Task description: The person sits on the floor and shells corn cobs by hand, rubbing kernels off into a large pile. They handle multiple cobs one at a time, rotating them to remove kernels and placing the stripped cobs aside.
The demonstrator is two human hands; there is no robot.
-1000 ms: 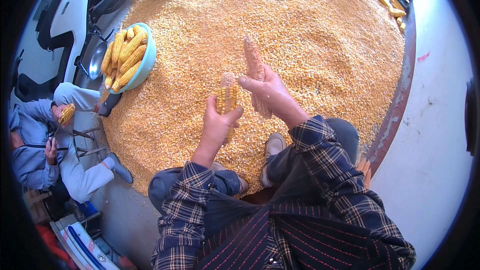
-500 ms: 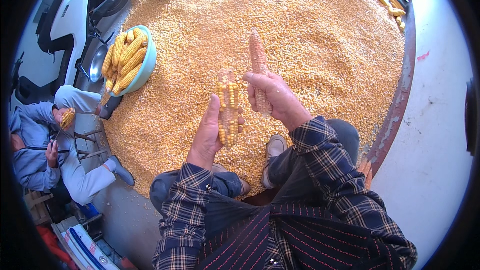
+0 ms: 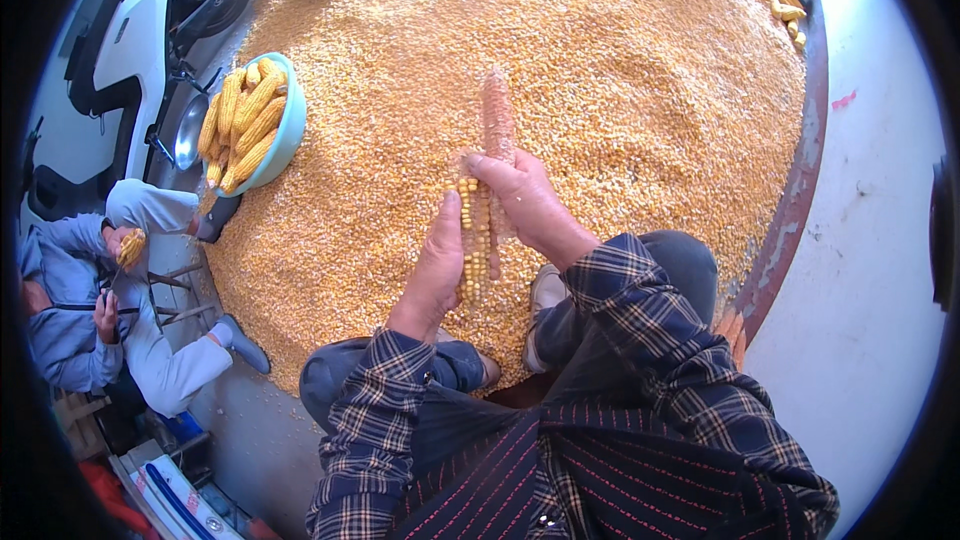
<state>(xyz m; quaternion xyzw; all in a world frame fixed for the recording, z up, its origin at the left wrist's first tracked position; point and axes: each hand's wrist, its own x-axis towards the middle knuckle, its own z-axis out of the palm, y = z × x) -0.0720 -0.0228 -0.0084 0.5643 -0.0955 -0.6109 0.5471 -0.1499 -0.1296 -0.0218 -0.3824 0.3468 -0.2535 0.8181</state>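
Head view: left hand [image 3: 435,262] upright, fingers wrapping part-kernelled cob [image 3: 474,242]; right hand [image 3: 526,196] tilted leftward, clasping bare cob [image 3: 497,115].

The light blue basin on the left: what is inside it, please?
Yellow corn ears are piled inside the light blue basin. They cover its bottom, so whether anything else lies beneath them cannot be seen.

White wall [image 3: 870,250] on the right, small red smear [image 3: 843,101], peeling dark-red band [image 3: 795,198] along its base. Grey floor [image 3: 250,435] near left. Wooden seat frame [image 3: 185,313] at left, white-and-black scooter [image 3: 138,50] far left. Light brightest far right.
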